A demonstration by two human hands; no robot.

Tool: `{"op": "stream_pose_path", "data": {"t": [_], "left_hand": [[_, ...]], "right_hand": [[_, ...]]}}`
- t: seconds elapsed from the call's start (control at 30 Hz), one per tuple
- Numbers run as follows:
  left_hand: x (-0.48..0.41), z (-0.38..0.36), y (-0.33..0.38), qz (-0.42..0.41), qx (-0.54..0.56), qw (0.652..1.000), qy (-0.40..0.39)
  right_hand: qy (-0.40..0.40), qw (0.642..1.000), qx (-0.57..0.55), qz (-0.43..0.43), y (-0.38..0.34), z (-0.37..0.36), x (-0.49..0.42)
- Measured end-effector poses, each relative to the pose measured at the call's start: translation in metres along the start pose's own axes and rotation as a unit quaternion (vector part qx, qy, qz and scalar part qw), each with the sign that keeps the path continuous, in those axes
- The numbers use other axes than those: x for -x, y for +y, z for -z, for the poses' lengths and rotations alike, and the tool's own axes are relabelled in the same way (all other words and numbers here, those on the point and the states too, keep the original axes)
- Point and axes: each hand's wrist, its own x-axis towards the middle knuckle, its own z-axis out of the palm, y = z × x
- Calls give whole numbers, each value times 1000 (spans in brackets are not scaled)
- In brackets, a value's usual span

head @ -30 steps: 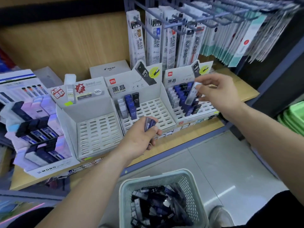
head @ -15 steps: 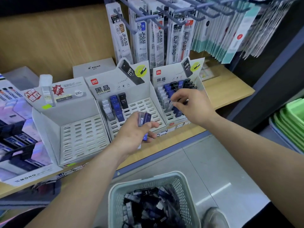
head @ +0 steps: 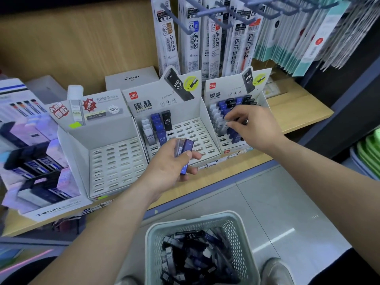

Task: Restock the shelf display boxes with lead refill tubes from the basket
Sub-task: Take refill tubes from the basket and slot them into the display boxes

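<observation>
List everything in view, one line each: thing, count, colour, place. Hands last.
basket: one, pale green, floor, bottom centre
basket tubes: many, black, blue, grey, inside basket
left box: one, white, shelf, empty
middle box: one, white, shelf, few tubes back-left
right box: one, white, shelf, many tubes
held tubes: two or more, blue and grey, left hand
hanging packs: many, white, hooks above
green trays: stack, right edge
left hand: grips held tubes before middle box
right hand: over right box's tubes

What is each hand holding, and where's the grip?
Left hand: blue and grey lead refill tubes, grip at mid-length, thumb across, ends sticking out. Right hand: down among stocked tubes in the right display box; a hold cannot be told.
</observation>
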Motion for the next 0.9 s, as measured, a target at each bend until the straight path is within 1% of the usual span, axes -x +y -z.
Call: {"op": "stream_pose_path", "data": {"t": [0.13,0.27,0.33,0.43,0.5,0.53,0.57,0.63,0.7,0.73,0.83,0.9], "left_hand": [[1,8,-3,-4,-16,1000,12],[3,10,-5,-15,-15,1000,15],[3,11,-5,-16,-7,1000,14],[3,13,-6,-14,5,1000,9],[4,15,-6,-16,10,1000,0],[4,16,-5,-19,14,1000,-5],[4,16,-5,-21,17,1000,-9],[4,15,-5,-28,20,999,-16],[5,12,-4,-34,13,999,-26],[5,11,-3,-36,9,999,-32],[6,9,-2,-38,-1,998,-41],[5,10,-2,-36,-11,999,-17]], "right_hand": [[-27,999,34,20,-1,0,1],[0,994,84,64,1,-8,0],[-1,989,119,88,3,-14,0],[9,989,129,77,-3,-14,-1],[31,992,97,76,-16,-12,1],[25,996,53,73,-26,-11,4],[0,998,-6,62,-38,-11,9],[-83,989,-113,38,-58,-17,19],[-148,977,-150,33,-67,-26,26],[-163,973,-158,35,-68,-30,28],[-155,971,-180,31,-65,-30,26],[-142,965,-221,8,-62,-24,23]]}}
